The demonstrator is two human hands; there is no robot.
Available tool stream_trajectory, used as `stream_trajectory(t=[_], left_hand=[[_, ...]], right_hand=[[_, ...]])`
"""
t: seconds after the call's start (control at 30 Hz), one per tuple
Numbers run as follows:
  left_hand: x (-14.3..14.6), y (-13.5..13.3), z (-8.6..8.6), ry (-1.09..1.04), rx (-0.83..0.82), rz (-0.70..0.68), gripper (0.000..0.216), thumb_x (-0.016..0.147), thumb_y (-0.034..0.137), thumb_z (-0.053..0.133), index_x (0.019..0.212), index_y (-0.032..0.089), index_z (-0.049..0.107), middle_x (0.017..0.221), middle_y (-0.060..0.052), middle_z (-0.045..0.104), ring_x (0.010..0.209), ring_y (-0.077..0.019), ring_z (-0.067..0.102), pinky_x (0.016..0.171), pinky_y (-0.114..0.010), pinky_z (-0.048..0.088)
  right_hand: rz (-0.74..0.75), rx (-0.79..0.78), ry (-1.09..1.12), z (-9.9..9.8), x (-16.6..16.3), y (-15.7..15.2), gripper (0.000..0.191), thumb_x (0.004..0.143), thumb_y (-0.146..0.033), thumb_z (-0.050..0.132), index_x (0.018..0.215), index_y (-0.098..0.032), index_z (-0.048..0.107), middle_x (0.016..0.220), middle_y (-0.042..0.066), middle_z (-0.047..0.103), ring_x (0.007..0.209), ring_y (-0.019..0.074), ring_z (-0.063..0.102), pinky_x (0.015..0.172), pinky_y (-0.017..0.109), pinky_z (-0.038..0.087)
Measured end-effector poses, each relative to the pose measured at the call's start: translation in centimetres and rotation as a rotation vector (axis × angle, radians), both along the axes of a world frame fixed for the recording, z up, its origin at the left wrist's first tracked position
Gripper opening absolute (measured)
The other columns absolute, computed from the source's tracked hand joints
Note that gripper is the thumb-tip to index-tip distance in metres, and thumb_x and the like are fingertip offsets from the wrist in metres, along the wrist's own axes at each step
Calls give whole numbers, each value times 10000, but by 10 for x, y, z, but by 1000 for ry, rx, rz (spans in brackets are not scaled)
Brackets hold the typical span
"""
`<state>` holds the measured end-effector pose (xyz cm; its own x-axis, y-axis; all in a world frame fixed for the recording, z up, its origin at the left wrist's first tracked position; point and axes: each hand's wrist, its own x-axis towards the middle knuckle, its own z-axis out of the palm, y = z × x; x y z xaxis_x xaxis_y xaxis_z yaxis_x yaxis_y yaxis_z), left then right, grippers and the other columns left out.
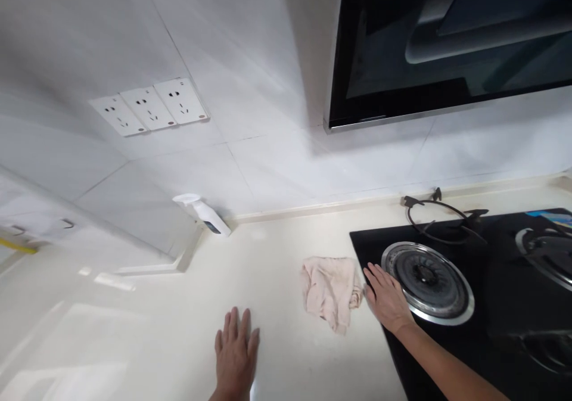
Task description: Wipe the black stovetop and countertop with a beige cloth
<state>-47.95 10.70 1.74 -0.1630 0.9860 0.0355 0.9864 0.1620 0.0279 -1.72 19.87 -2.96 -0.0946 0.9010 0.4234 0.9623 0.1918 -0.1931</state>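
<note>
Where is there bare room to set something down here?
Bare counter shows between the white device and the cloth, and between the cloth and the left hand. It's crowded to the right: the right hand is between the cloth and the burner, and a black ring sits behind the burner.

A kitchen fills the head camera's view as I watch from afar, its black hob (494, 264) set beside a stretch of pale desk (272, 240). Round, metal-rimmed burners (424, 279) mark the cooking area, and a dark pan ring (412, 201) lies at the hob's back edge. Above, a glossy dark unit that I take for a range hood (447, 70) is mounted on the pale tiled wall (277, 168), where three sockets (149, 108) sit in a row. Whether this is a home, I cannot tell.
</note>
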Motion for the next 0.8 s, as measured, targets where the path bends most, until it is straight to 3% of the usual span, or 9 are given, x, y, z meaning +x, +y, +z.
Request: stream_trajectory(t=[0.2, 0.4, 0.47, 0.57, 0.67, 0.8], left_hand=[[34, 10, -8, -32, -71, 165, 730, 990, 577, 382, 1575, 141, 412, 1703, -207, 266, 1601, -365, 181, 1251, -620, 229], [54, 18, -11, 4, -26, 258, 735, 1000, 527, 376, 1566, 57, 396, 1678, -285, 265, 1587, -423, 188, 1221, -665, 252], [64, 21, -7, 6, 3, 211, 684, 1004, 518, 406, 1565, 126, 429, 1696, -250, 251, 1593, -414, 174, 1216, -659, 270], [89, 26, -4, 1, 35, -23, 601, 1018, 477, 430, 1574, 248, 434, 1715, -158, 262, 1601, -357, 189, 1242, -619, 259], [117, 31, -10, -13, 32, -191, 578, 1020, 437, 439, 1562, 238, 456, 1681, -156, 347, 1573, -331, 291, 1244, -580, 298], [133, 32, -22, 19, 162, -238, 579, 1001, 422, 492, 1541, 213, 488, 1663, -189, 372, 1547, -340, 347, 1230, -585, 320]], right_hand=[[4, 13, 12, -2, -1, 0, 524, 987, -295, 402, 1479, -214, 564, 1533, 104, 570, 1433, 288, 500, 1141, 484, 380], [9, 28, 24, 1, -2, 2, 468, 981, -282, 421, 1384, -185, 638, 1504, 118, 596, 1410, 291, 523, 1129, 471, 386], [12, 16, 35, 2, -2, 3, 464, 983, -282, 420, 1381, -188, 641, 1510, 119, 590, 1417, 293, 517, 1130, 476, 384], [15, -19, 59, 4, -3, 2, 464, 987, -287, 418, 1381, -181, 640, 1526, 123, 574, 1425, 295, 508, 1136, 483, 376], [15, -65, 89, 6, -3, 1, 471, 989, -290, 413, 1389, -181, 636, 1543, 120, 556, 1446, 290, 485, 1154, 484, 359], [2, -142, 129, 12, -1, 0, 481, 1002, -332, 399, 1405, -201, 627, 1557, 109, 543, 1465, 282, 458, 1173, 483, 346]])
